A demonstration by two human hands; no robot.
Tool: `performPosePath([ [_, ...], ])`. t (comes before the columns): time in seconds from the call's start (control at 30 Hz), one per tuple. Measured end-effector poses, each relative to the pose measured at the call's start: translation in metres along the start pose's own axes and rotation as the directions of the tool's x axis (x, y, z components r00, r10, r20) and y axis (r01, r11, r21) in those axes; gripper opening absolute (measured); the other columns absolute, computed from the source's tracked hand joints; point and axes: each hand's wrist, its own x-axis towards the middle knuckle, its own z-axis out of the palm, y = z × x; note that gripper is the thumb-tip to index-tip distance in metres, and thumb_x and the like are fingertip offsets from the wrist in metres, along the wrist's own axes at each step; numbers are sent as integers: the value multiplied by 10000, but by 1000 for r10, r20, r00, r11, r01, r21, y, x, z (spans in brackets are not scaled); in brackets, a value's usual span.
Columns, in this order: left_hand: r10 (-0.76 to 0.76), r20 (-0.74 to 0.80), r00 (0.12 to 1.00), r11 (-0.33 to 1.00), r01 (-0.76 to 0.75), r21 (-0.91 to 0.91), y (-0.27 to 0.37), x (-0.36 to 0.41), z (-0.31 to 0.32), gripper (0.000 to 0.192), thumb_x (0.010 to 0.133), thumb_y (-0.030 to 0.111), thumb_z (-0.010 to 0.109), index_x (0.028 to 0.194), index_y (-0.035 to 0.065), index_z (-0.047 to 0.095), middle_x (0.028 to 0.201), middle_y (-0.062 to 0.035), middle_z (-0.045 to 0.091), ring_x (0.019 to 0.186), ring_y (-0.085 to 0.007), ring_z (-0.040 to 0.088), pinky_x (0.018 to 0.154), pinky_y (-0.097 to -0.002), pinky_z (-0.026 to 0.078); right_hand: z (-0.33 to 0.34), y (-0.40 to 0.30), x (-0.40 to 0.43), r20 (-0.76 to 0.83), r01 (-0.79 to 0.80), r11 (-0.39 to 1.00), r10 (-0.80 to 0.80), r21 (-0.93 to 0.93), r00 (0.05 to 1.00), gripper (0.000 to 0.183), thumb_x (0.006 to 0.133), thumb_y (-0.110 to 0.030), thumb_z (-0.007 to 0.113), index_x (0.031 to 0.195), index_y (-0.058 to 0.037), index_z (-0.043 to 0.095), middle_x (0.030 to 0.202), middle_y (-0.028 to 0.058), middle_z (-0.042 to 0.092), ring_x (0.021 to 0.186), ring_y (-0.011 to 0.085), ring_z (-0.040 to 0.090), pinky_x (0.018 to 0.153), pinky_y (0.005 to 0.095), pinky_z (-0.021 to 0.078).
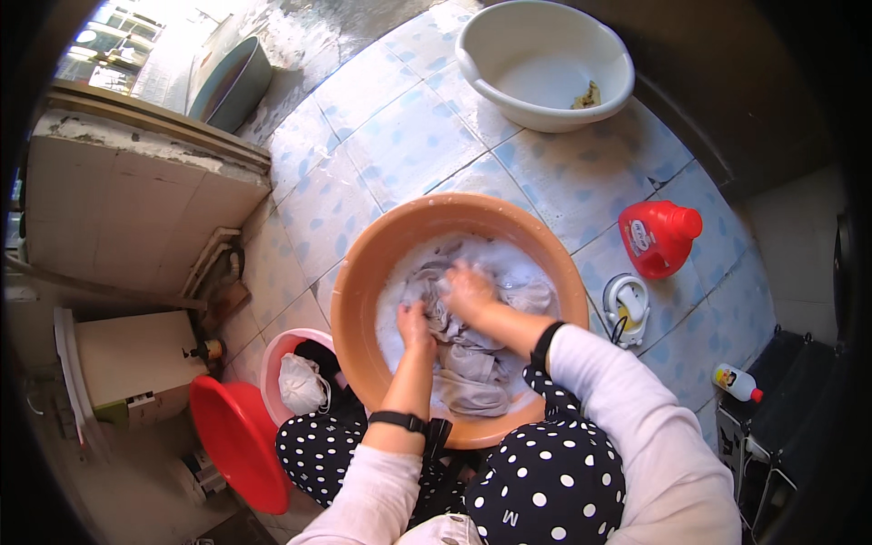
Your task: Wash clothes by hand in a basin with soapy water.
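Observation:
An orange plastic basin of foamy water sits on the floor before me. Inside lies a wet greyish garment, bunched and partly under suds. My left hand grips a fold at the left of the bunch. Close beside it, my right hand holds the same cloth from above; it is motion-blurred and its fingertips are partly hidden by foam and fabric.
A white basin with a small yellowish item stands ahead on the tiles. To the right are a red detergent bottle, a white handled device and a white bottle with red cap. At left are a pink basin holding cloth and a tilted red basin.

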Motion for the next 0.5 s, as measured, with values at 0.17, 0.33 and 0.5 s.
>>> performPosePath([
  [0.17,-242,416,877,797,424,-430,69,-65,14,266,873,271,504,1038,64,530,1016,-82,553,874,-207,549,787,-361,458,-25,-82,-55,-327,374,898,-290,232,899,304,727,-313,624,898,-62,623,983,133,606,944,346,556,812,422,466],
  [0.33,-240,424,873,807,422,-412,40,-66,25,329,917,321,450,1073,50,555,1060,-111,593,951,-253,583,861,-425,476,-21,-43,-7,-125,45,920,4,389,992,257,749,-298,620,844,-61,589,898,160,625,812,351,597,728,446,478],
  [0.5,-205,396,895,858,360,-368,49,-73,8,271,914,296,438,1024,91,576,984,-87,606,922,-213,588,833,-340,489,-10,-70,-44,-208,298,931,-255,212,944,231,775,-280,603,808,-54,565,729,198,625,685,347,632,666,445,496],
])
